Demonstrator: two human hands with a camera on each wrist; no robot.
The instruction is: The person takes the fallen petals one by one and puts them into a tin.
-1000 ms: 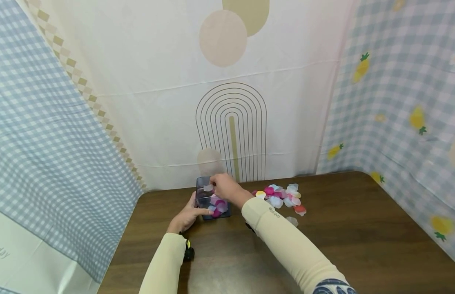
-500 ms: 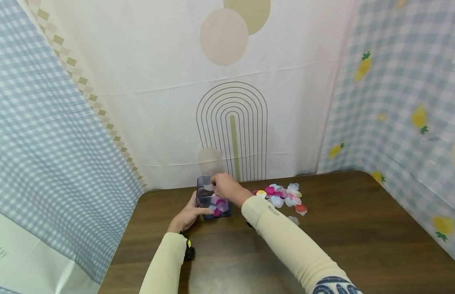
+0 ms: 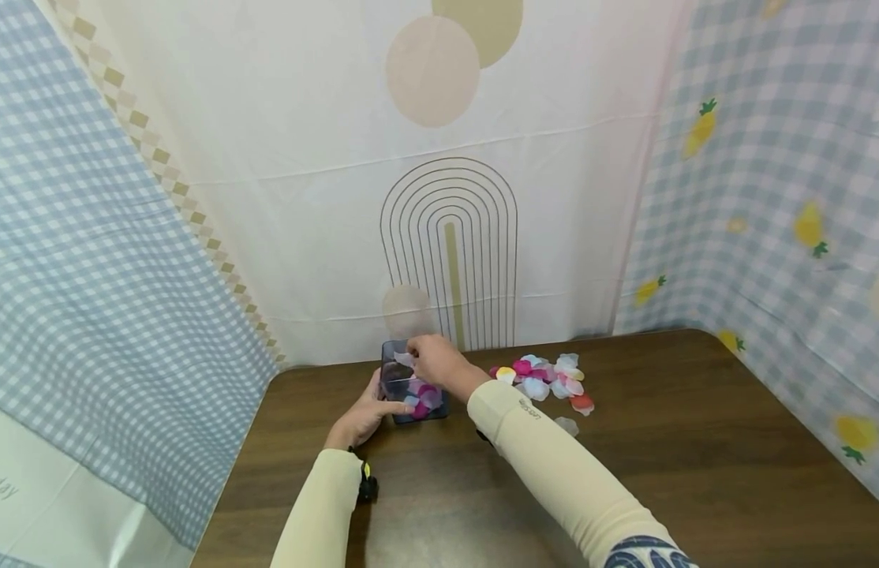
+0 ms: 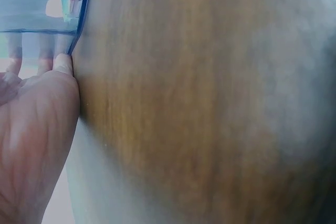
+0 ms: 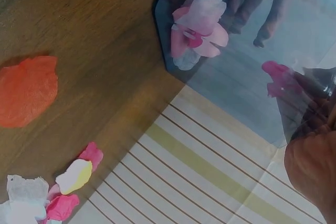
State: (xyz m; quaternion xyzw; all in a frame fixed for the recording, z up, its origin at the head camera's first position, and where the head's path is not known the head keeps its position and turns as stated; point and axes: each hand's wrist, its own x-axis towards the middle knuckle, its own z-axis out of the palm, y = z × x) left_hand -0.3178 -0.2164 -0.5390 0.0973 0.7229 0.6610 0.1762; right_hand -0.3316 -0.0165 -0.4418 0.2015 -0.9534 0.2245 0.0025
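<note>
My left hand (image 3: 361, 416) grips a clear bluish plastic box (image 3: 394, 390) at its left side, thumb across the near face. Through the wall in the left wrist view, the fingers show behind the box (image 4: 31, 11). Pink, magenta and pale artificial petals (image 3: 427, 397) lie inside at the near end. Over the box's far part, my right hand (image 3: 443, 363) pinches a whitish petal (image 3: 404, 360) between thumb and fingers. In the right wrist view only part of the right hand (image 5: 311, 174) shows at the edge, so its fingertips are unclear there.
Right of the box, a loose pile of petals (image 3: 535, 386) lies on the brown table (image 3: 439, 489). A red petal (image 3: 582, 404) and a whitish petal (image 3: 567, 426) lie slightly apart from it. A patterned cloth (image 3: 326, 260) hangs just behind the table.
The whitish petal at my right fingertips has tilted up slightly. Both hands and the box stay nearly where they were.
</note>
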